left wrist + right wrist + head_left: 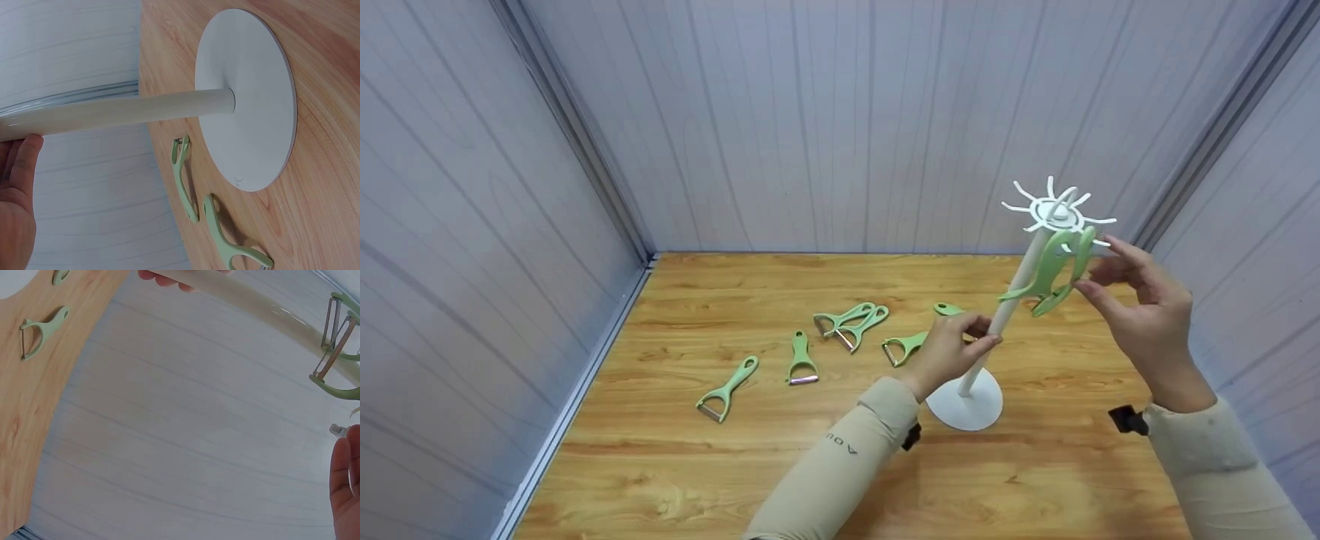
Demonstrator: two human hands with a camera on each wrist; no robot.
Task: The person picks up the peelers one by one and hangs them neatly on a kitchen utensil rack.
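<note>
My left hand [949,352] grips the pole [1020,289] of a white stand, whose round base [253,101] sits on the wooden table. Curved hooks ring the stand's top [1056,214]. Two green vegetable peelers [1046,266] hang side by side from hooks on the near right, blade ends down; the right wrist view shows their blade ends [337,343] beside the pole. My right hand [1151,307] is just right of them, index fingertip near a hook's tip and thumb tip at the outer peeler's edge. Its fingers are apart, pinching nothing that shows.
Several more green peelers lie on the table left of the stand: one [727,390] far left, one [801,360] beside it, an overlapping pair [855,324] farther back. Others [906,346] lie near my left hand, partly hidden by it. Pale panel walls [825,127] enclose the table.
</note>
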